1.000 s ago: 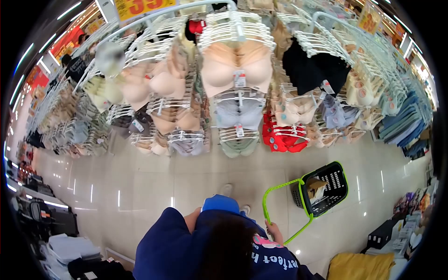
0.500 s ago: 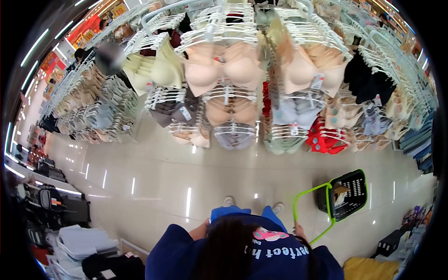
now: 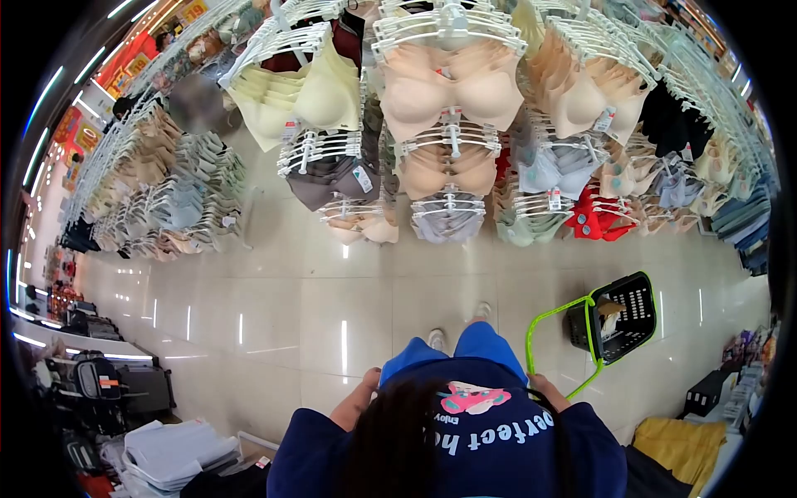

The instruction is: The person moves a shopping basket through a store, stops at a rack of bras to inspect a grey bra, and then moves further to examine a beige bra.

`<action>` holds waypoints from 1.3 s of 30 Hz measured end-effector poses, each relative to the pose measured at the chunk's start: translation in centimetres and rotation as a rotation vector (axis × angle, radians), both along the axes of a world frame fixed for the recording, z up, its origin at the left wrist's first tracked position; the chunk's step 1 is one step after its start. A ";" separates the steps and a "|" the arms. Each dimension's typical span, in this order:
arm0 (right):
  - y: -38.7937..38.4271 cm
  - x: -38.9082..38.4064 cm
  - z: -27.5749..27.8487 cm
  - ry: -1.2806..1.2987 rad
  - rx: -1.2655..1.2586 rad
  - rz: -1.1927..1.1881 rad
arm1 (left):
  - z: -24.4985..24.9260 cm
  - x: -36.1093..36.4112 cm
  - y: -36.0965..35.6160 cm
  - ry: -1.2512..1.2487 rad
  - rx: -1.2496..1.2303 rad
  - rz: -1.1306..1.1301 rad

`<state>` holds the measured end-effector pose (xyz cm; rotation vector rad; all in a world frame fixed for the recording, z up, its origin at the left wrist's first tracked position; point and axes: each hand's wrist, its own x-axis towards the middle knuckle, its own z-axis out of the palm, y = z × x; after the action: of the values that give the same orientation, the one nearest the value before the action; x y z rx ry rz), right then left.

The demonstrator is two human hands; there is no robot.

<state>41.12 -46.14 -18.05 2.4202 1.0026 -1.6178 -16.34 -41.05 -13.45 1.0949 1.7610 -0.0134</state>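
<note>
My right hand (image 3: 541,386) is closed round the bright green handle (image 3: 531,342) of a black shopping basket (image 3: 633,319), beside my right thigh. The basket stands tilted on the floor, with a small brown and white item (image 3: 610,318) inside. My left hand (image 3: 371,382) hangs low beside my left thigh; its fingers are too small and partly hidden to make out. In front of me, bras hang on white hangers: pale yellow (image 3: 320,104), beige (image 3: 455,91) and dark grey (image 3: 328,184).
More racks of bras run along the left (image 3: 178,187) and right (image 3: 706,162). Glossy tiled floor (image 3: 282,307) lies between them and me. Black bags (image 3: 98,378) and folded white clothes (image 3: 178,452) are at lower left, yellow cloth (image 3: 681,448) at lower right.
The front racks appear larger and further right. My feet have changed position in a step. The basket has shifted slightly up in view, with my right hand still at its handle.
</note>
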 end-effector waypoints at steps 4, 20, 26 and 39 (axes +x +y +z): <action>2.5 -2.5 0.4 0.029 0.006 0.149 | 4.4 1.6 -0.5 0.048 -0.064 0.065; 18.9 -8.3 -1.0 0.165 0.197 0.236 | 4.6 -1.1 7.0 0.085 -0.280 -0.206; 29.4 -8.3 4.5 0.009 0.507 -0.022 | 5.9 1.9 19.5 0.238 0.325 0.164; 48.1 -15.8 28.6 0.586 1.134 -0.153 | 31.6 15.8 43.4 -0.563 1.053 0.450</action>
<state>25.29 2.00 10.54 2.5932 2.4232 -2.2981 -0.51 2.30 18.14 1.1832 1.4092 1.4845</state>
